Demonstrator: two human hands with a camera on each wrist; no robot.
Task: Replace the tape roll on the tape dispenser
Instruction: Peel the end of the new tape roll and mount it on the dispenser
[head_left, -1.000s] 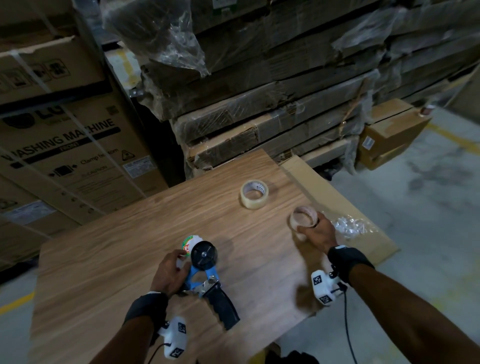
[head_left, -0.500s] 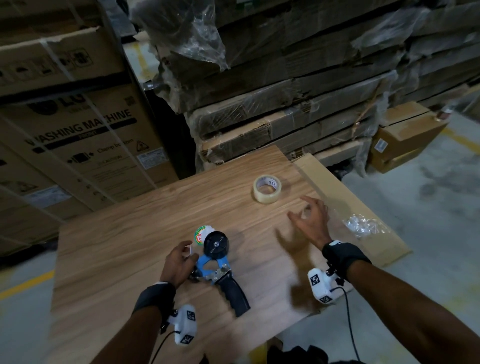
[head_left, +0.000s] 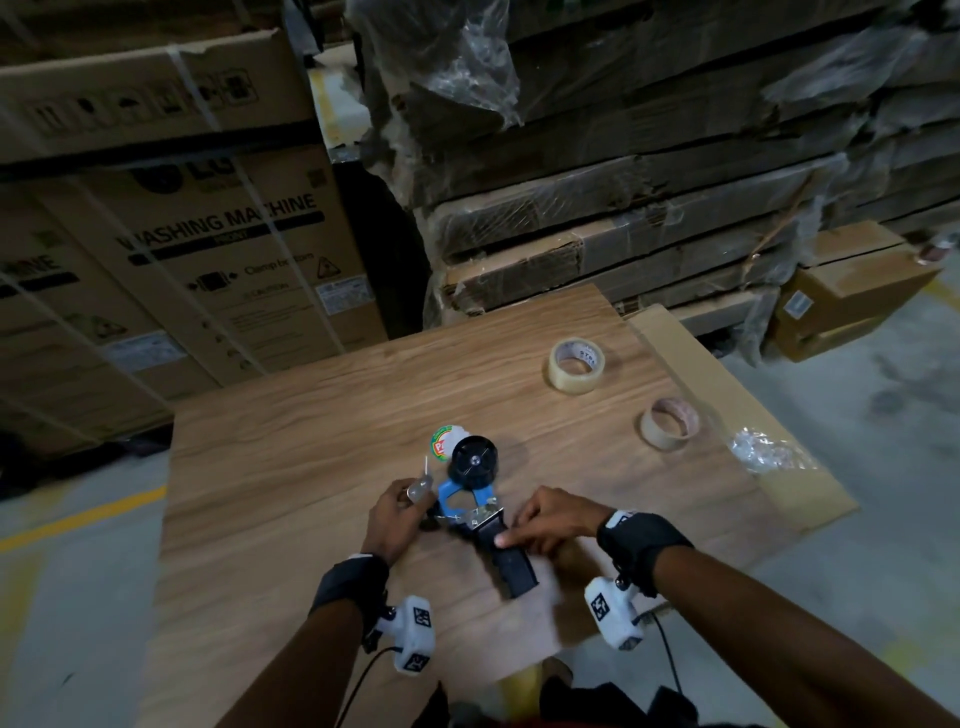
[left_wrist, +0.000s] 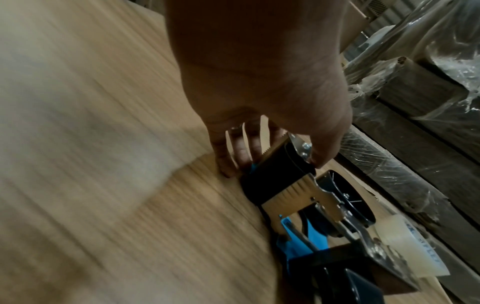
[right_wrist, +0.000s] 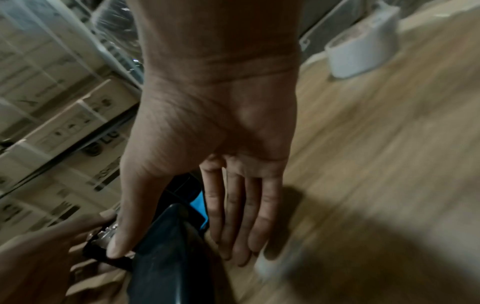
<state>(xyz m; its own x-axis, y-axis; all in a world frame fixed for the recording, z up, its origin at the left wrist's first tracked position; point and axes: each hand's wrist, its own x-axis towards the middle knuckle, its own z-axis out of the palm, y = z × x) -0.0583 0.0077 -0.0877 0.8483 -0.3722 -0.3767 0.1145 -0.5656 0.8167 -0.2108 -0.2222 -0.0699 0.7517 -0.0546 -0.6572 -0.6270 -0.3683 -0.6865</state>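
Hands: your left hand (head_left: 397, 512) pinches the rigid tape dispenser (head_left: 475, 499) lying on the desk (head_left: 291, 447), right hand (head_left: 550, 522) grasps its handle; avoid the serrated blade.

Big cardboard box (head_left: 218, 249): "WASHING MACHINE" in large dark letters; smaller under it, "Clamp bottom", beside a warning triangle.
Same box, top edge: letters "LU" beside a round logo, the rest cut off.
Clear tape roll (head_left: 575, 365): "STR" inside the core, remainder hidden.
Round sticker (head_left: 444, 442): red patch with "P", rest unreadable.
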